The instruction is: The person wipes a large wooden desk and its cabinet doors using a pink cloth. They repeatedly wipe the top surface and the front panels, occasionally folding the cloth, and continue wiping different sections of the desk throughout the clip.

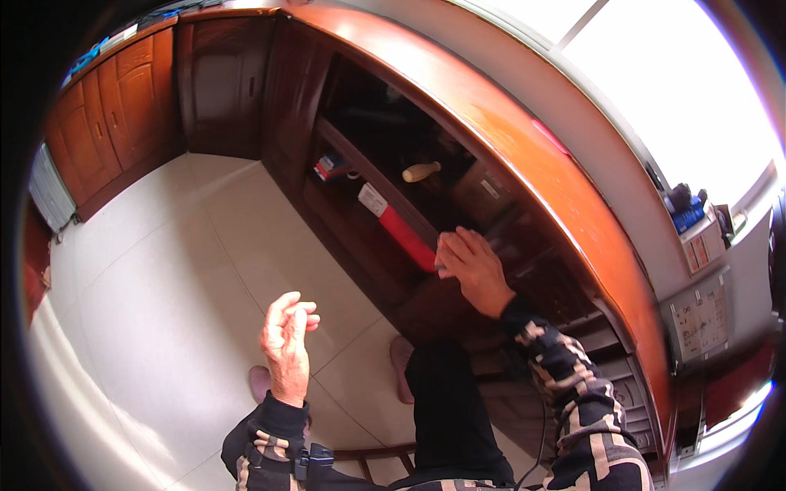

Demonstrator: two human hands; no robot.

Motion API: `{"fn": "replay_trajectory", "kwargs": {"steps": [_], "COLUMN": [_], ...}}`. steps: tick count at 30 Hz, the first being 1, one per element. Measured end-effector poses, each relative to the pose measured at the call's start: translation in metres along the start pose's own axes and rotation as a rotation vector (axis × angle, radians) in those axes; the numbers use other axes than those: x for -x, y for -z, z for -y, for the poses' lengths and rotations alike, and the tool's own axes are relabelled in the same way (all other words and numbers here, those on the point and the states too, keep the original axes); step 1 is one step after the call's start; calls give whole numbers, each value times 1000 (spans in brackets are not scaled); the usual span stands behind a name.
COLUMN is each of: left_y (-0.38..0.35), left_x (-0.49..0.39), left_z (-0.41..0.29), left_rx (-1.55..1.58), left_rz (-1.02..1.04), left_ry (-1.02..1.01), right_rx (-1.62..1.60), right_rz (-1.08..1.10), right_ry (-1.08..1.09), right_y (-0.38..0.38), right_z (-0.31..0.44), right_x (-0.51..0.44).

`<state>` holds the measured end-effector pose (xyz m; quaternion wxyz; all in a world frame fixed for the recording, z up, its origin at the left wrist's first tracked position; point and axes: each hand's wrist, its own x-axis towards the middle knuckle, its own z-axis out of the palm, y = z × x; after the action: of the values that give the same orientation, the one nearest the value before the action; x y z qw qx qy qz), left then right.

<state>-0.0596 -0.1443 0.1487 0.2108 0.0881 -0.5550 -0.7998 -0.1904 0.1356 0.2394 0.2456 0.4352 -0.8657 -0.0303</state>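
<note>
My left hand [287,347] is raised over the tiled floor, its fingers loosely curled and apart, with nothing in it. At the opening of a dark wooden cabinet is my right hand [470,264], its fingers bent; a small dark thing shows at the fingertips, too unclear to name. Just left of it, a long red object [405,238] lies on the lower shelf beside a white printed box or card [373,199]. Higher in the cabinet, a pale wooden handle-like object [421,172] lies near a brown cardboard box [482,191].
The orange-brown wooden top [522,147] curves above the open cabinet. Small books or boxes [330,166] sit on the lower shelf. Wooden cupboards [116,116] stand at the upper left. A windowsill at right holds boxes [702,245]. A cable [543,429] hangs by my right sleeve.
</note>
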Motion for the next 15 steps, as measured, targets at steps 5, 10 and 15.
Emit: {"fn": "replay_trajectory", "kwargs": {"steps": [5,10,15], "left_y": [2,2,16], "left_x": [0,-7,-9], "left_z": [-5,-5,1], "left_rx": [5,-101,-90], "left_rz": [-37,-13,-37], "left_ry": [11,-33,-94], "right_rx": [123,224,278], "right_rz": [6,79,259], "right_ry": [44,117,137], "right_y": [-75,-108,-81], "right_z": [-33,-49,-47], "right_x": [-53,-48,1]}}
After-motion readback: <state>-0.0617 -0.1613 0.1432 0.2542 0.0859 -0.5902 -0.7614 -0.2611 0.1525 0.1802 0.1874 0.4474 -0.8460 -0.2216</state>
